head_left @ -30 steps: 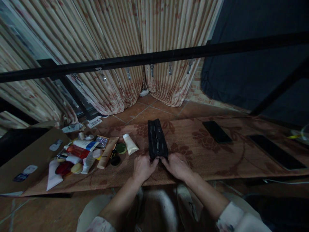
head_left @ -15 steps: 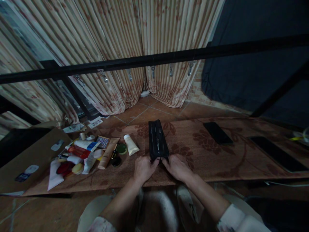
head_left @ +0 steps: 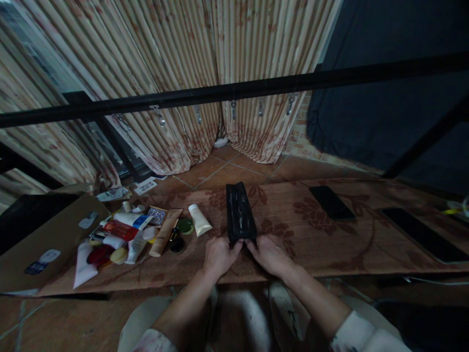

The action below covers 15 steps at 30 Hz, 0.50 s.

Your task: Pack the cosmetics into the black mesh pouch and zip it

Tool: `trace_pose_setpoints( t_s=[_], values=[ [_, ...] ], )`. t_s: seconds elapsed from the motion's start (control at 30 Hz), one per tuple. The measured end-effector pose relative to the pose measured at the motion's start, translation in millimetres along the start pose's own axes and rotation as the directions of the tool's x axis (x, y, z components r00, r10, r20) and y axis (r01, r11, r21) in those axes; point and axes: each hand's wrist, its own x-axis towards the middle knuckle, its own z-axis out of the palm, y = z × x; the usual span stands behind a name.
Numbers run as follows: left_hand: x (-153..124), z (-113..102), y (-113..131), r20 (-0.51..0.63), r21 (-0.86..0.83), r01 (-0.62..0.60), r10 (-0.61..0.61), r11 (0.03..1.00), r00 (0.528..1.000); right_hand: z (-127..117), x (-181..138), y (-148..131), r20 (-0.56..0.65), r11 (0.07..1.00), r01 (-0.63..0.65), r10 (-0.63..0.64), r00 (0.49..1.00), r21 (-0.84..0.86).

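A black zippered pouch (head_left: 241, 213) lies lengthwise on the cloth-covered table, its zips running along the top. My left hand (head_left: 221, 255) grips the left corner of its near end, thumb over the edge. At the right corner, my right hand (head_left: 270, 252) holds the same end, its thumb close to the other one. The fingertips beneath the pouch are hidden. Left of it lies a cream tube with a white cap (head_left: 200, 220), apart from my hands. A green round jar (head_left: 185, 225) and a dark bottle with a black cap (head_left: 176, 241) stand further left.
Several cosmetics, among them a tan tube (head_left: 165, 233) and a white-pink tube (head_left: 85, 265), are heaped beside a cardboard box (head_left: 54, 244) on the left. Two dark phone-like slabs, a smaller one (head_left: 331, 202) and a larger one (head_left: 425, 234), lie to the right. A black rail (head_left: 234, 91) crosses behind.
Hardly anything differs. Both hands keep the same hold on the pouch's near end, and the whole view has shifted by a few pixels.
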Motion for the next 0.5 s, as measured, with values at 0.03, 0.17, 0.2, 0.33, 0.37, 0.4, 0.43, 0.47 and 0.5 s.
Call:
trace_pose_setpoints(
  t_s=[0.03, 0.17, 0.2, 0.33, 0.37, 0.4, 0.43, 0.47, 0.5],
  values=[
    [0.0, 0.0, 0.0, -0.001, 0.000, -0.002, 0.002, 1.000, 1.000, 0.0, 0.0, 0.0, 0.000, 1.000, 0.001, -0.001, 1.000, 0.001],
    [-0.2, -0.8, 0.1, -0.001, 0.015, -0.017, 0.017, 1.000, 1.000, 0.2, 0.2, -0.1, -0.004, 1.000, -0.003, 0.003, 1.000, 0.004],
    [-0.2, -0.9, 0.2, 0.002, 0.018, -0.017, 0.017, 1.000, 1.000, 0.4, 0.4, 0.0, -0.002, 1.000, -0.004, 0.004, 1.000, 0.004],
    [-0.3, -0.6, 0.0, 0.001, 0.018, -0.011, 0.011, 1.000, 1.000, 1.6, 1.3, 0.7, 0.009, 1.000, -0.006, 0.006, 1.000, 0.003],
    [-0.3, -0.4, -0.1, -0.002, 0.020, -0.011, 0.011, 1.000, 1.000, 1.9, 1.4, 0.9, 0.010, 1.000, -0.005, 0.005, 1.000, 0.003],
    [-0.2, -0.2, -0.2, -0.004, 0.022, -0.012, 0.012, 1.000, 1.000, 2.0, 1.4, 1.1, 0.010, 1.000, -0.004, 0.004, 1.000, 0.003],
    [-0.1, -0.1, -0.3, -0.006, 0.024, -0.012, 0.012, 1.000, 1.000, 1.9, 1.3, 1.2, 0.010, 1.000, -0.003, 0.002, 1.000, 0.004],
    [0.0, 0.0, -0.3, -0.003, 0.024, -0.013, 0.013, 1.000, 1.000, 1.8, 1.2, 1.3, 0.010, 1.000, -0.001, 0.001, 1.000, 0.006],
    [0.1, -0.1, -0.3, 0.000, 0.023, -0.012, 0.012, 1.000, 1.000, 1.6, 0.9, 1.4, 0.010, 1.000, 0.001, -0.001, 1.000, 0.007]
  ],
)
